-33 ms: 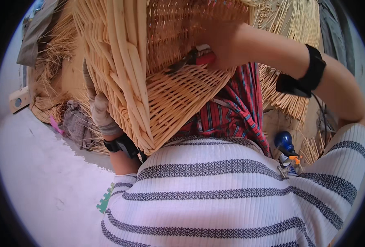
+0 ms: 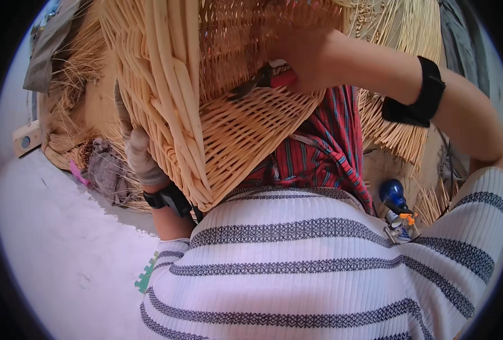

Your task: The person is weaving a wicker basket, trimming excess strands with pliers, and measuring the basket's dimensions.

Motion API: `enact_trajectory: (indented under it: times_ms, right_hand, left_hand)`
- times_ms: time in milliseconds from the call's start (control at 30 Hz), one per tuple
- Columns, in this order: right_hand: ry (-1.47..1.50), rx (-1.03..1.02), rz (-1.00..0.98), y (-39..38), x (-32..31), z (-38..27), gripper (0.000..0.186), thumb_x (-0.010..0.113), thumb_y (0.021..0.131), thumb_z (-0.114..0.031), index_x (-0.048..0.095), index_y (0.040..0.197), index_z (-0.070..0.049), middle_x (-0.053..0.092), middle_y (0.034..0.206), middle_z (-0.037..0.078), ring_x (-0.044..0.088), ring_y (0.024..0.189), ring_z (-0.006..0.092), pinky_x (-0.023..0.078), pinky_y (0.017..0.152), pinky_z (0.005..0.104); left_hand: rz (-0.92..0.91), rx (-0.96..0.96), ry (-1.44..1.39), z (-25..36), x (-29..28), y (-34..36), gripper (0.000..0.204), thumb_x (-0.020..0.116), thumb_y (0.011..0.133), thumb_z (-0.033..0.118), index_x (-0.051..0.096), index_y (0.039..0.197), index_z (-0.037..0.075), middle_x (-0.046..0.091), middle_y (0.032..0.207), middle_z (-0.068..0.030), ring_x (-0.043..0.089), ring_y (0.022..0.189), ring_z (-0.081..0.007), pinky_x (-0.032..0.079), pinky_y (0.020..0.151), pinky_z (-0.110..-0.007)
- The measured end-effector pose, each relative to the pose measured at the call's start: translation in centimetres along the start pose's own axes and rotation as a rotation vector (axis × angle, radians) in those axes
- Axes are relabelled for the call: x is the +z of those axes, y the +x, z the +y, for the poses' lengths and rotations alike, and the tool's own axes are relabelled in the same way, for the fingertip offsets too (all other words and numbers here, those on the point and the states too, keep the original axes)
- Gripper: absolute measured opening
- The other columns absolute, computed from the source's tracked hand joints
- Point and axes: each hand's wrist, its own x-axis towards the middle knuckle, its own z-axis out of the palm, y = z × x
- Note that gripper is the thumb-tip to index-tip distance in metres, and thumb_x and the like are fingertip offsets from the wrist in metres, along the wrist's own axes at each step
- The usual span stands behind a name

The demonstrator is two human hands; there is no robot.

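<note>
A large wicker basket (image 2: 169,107) of pale peeled rods rests tilted across my lap, its open side toward me. Wearing a greyish-beige glove, my left hand (image 2: 137,148) grips the basket's outer left side; the wicker hides part of its fingers. My right hand (image 2: 305,59) reaches inside the basket, closed around red-handled pruning shears (image 2: 284,79). The dark blades point left, close to the woven inner wall. The hand's upper part is blurred, and what the blade tips touch cannot be made out.
Bundles of pale rods (image 2: 413,34) lie beyond the basket at right. A blue bulb-shaped object (image 2: 392,192) is near my right side. Red plaid cloth (image 2: 311,156) covers my lap. Crumpled grey cloth (image 2: 108,173) and loose straw lie at left.
The pruning shears have shifted slightly inside the basket, showing more of their dark blades. My right forearm has moved a little; the basket and my left hand stay nearly in place.
</note>
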Motion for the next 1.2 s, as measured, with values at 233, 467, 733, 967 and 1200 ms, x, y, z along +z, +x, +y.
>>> enact_trajectory:
  times_ms: [233, 467, 733, 967, 1200]
  right_hand:
    - [-0.34, -0.3, 0.452, 1.6, 1.8, 2.8, 0.037, 0.079, 0.074, -0.027, 0.072, 0.108, -0.014, 0.072, 0.101, 0.01, 0.07, 0.096, 0.0296, 0.056, 0.081, 0.0411]
    - [0.118, -0.039, 0.051, -1.3, -0.8, -0.9, 0.053, 0.079, 0.074, -0.045, 0.07, 0.117, -0.014, 0.07, 0.103, 0.018, 0.067, 0.1, 0.0369, 0.053, 0.087, 0.0448]
    - [-0.053, -0.141, -0.303, 3.0, -5.0, -4.1, 0.069, 0.076, 0.078, -0.052, 0.065, 0.128, -0.005, 0.068, 0.119, 0.019, 0.063, 0.115, 0.0365, 0.05, 0.098, 0.046]
    - [-0.443, -0.33, 0.206, 3.6, -2.9, -2.9, 0.03, 0.066, 0.089, -0.028, 0.072, 0.107, -0.005, 0.074, 0.098, 0.008, 0.071, 0.094, 0.0286, 0.057, 0.071, 0.0419]
    - [-0.111, -0.16, 0.119, 2.8, -2.1, -2.5, 0.062, 0.076, 0.078, -0.048, 0.068, 0.126, -0.009, 0.072, 0.107, 0.019, 0.067, 0.106, 0.0366, 0.053, 0.094, 0.045]
  left_hand:
    - [0.042, 0.069, -0.095, -2.2, -2.6, 2.3, 0.095, 0.077, 0.085, 0.04, 0.025, 0.157, 0.007, 0.052, 0.144, -0.0177, 0.062, 0.119, -0.0277, 0.055, 0.1, -0.04]
    - [-0.107, 0.181, -0.146, -2.6, -0.9, 3.4, 0.087, 0.073, 0.09, 0.036, 0.026, 0.157, 0.007, 0.054, 0.141, -0.0171, 0.064, 0.115, -0.0259, 0.056, 0.099, -0.039]
    - [-0.212, 0.055, -0.337, -3.6, -4.5, 3.2, 0.077, 0.077, 0.087, 0.024, 0.035, 0.147, -0.001, 0.065, 0.123, -0.0184, 0.071, 0.099, -0.0273, 0.064, 0.084, -0.037]
    - [0.194, -0.05, -0.066, -4.9, -10.0, 3.0, 0.057, 0.071, 0.092, 0.031, 0.05, 0.134, -0.002, 0.068, 0.113, -0.0174, 0.072, 0.091, -0.0255, 0.066, 0.074, -0.032]
    - [0.119, -0.014, -0.038, -6.7, -11.0, 2.6, 0.054, 0.069, 0.094, 0.03, 0.052, 0.133, -0.003, 0.069, 0.111, -0.0177, 0.073, 0.089, -0.025, 0.067, 0.071, -0.033]
